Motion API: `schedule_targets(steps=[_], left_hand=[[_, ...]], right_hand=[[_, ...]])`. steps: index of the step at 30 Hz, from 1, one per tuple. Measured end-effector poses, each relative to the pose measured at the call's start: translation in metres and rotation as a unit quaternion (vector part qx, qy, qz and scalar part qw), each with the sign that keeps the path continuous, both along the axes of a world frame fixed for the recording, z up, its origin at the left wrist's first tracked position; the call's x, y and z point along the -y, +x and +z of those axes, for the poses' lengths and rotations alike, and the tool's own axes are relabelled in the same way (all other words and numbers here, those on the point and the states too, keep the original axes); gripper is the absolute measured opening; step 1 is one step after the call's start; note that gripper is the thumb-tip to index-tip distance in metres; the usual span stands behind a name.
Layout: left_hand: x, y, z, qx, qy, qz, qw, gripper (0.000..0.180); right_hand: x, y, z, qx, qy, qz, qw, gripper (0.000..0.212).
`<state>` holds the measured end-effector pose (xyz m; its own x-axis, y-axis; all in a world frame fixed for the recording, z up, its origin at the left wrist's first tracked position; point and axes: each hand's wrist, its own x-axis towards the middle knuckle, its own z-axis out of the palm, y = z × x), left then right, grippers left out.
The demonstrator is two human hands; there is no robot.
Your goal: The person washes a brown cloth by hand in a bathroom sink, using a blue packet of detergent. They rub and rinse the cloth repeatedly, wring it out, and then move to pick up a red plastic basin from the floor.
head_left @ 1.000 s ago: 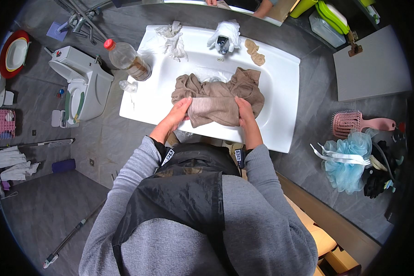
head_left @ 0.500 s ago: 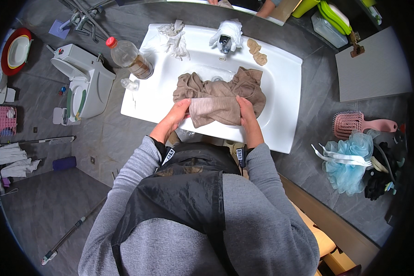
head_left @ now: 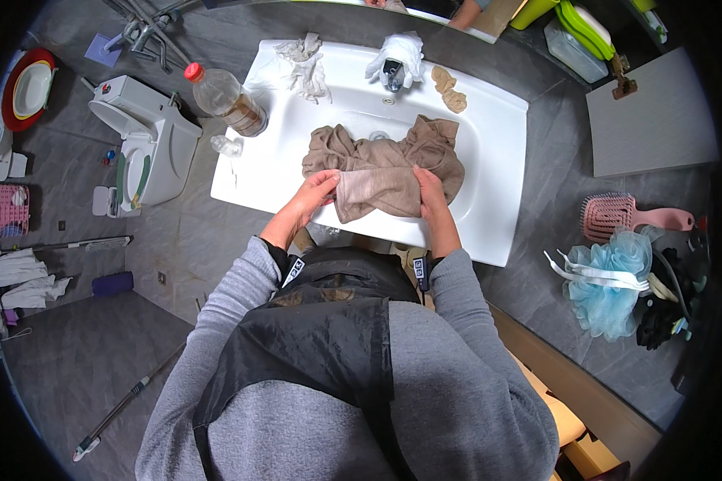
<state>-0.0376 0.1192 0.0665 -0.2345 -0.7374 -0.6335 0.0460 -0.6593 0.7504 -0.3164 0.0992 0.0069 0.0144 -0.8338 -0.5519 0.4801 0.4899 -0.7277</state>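
A brown knit garment (head_left: pixel 381 164) lies bunched in the white sink (head_left: pixel 497 160), with one flat section of it stretched across the front rim. At the left edge of that section, my left hand (head_left: pixel 311 196) pinches the cloth between thumb and fingers. My right hand (head_left: pixel 433 196) grips the opposite edge, its thumb on top and its fingers mostly hidden beneath. The stretched part has a paler patch toward its left end. Behind the garment stands the faucet (head_left: pixel 392 72), wrapped in white plastic.
A large red-capped bottle (head_left: pixel 225 100) and a small clear item (head_left: pixel 226 146) stand on the sink's left ledge. Crumpled white cloth (head_left: pixel 305 72) and a tan scrap (head_left: pixel 449 88) lie along the back. To the right are a pink hairbrush (head_left: pixel 618 218) and a blue mesh sponge (head_left: pixel 614 280).
My left hand has shifted slightly right and up along the garment's edge, its fingers more bunched. The right hand and the bulk of the garment have barely moved.
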Motion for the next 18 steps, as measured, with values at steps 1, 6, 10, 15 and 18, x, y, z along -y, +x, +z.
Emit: schedule_targets(steps=[1,6,10,15,18], left_hand=[[0.000,0.000,0.002,0.000,-0.002,-0.007,1.000,0.025],[0.000,0.001,0.008,-0.007,-0.005,-0.029,1.000,0.027],[-0.002,-0.004,0.007,-0.004,-0.077,-0.049,0.996,0.029],[-0.003,-0.017,0.001,0.041,-0.190,-0.072,0.978,0.031],[0.000,-0.023,-0.003,0.077,-0.204,-0.082,0.973,0.029]], right_hand=[[0.000,0.000,-0.001,0.005,0.003,-0.003,1.000,0.023],[0.000,-0.001,-0.002,0.002,-0.003,-0.004,1.000,0.023],[0.000,0.000,-0.002,0.012,0.003,-0.011,1.000,0.023],[-0.001,0.001,0.001,0.013,-0.008,-0.012,1.000,0.022],[-0.002,0.002,0.003,0.007,-0.023,-0.013,1.000,0.023]])
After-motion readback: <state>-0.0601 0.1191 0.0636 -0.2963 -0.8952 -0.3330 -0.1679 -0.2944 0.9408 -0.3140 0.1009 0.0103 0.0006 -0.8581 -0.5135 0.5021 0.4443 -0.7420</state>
